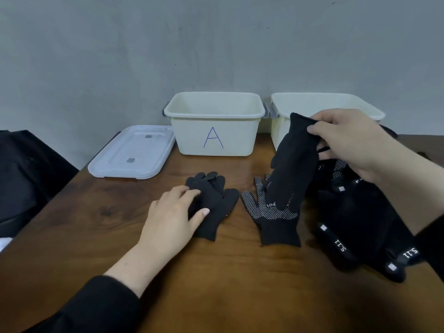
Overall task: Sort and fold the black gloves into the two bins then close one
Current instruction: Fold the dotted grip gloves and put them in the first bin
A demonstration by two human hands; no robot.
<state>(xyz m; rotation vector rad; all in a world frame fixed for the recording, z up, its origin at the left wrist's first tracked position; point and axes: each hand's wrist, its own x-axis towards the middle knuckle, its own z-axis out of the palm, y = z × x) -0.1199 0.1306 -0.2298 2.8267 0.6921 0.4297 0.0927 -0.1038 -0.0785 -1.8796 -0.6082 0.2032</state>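
Observation:
A plain black knit glove (213, 207) lies flat on the wooden table (228, 284), and my left hand (173, 217) rests on its left side with fingers spread. My right hand (348, 143) pinches the cuff of a second plain black glove (293, 162), which hangs fingers-down above the table. Beneath it lies a black glove with white grip dots (274, 217). A heap of black gloves with white lettered straps (360, 219) sits at the right. Two cream bins stand at the back: one marked A (213, 123) and another (329, 104) partly hidden by my right hand.
A translucent white lid (132, 152) lies flat to the left of bin A. A grey wall rises right behind the bins. A dark bag or chair (26, 174) sits off the table's left edge.

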